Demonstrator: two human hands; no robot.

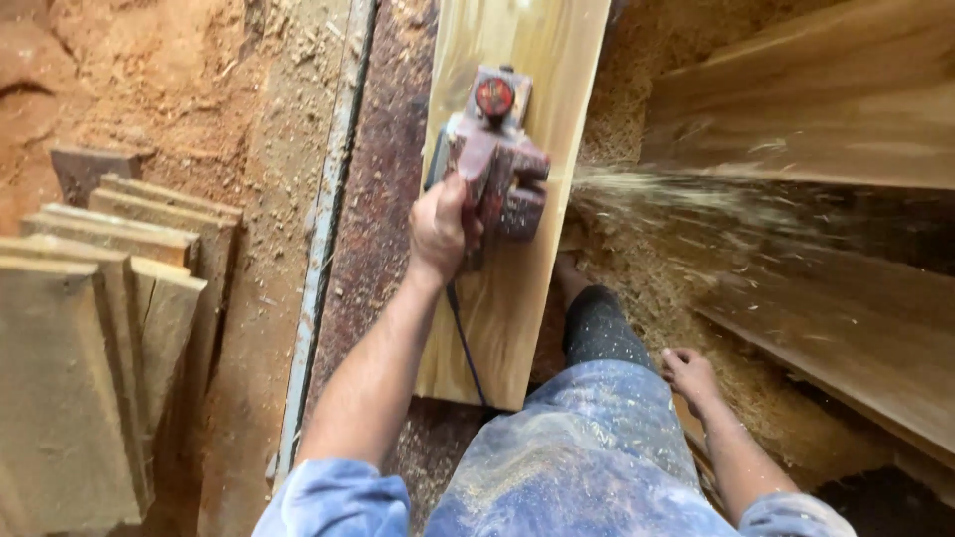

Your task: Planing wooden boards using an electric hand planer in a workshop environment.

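Far to the left of both hands, a stack of rough boards (95, 328) leans on the sawdust floor (199, 89), put aside there so that they do not disturb the work. Nearer, just to the left of the left hand, a long metal rail (323, 229) runs away from the person, and beside it lies a dark, rusty strip whose purpose I cannot tell. The left hand (440, 229) is closed tightly around the rear handle of an electric planer (497, 159), which sits flat on a pale plank (517, 199); the arm is stretched forward, I think in order to press the machine down and keep it straight along the grain. A thin cable (463, 338) hangs from the planer down over the near end of the plank. Between the two hands is the person's knee in dusty blue trousers, and the foot seems to be set against the plank (probably to hold it steady). To the right of the planer, a spray of wood chips (676, 199) flies sideways, so the machine is running. The right hand (691, 376) holds nothing; it hangs loose, fingers slightly curled, above a heap of shavings. Beyond it, large planks (826, 109) are cut off by the frame edge, and the blur of chips hides their surface partly.
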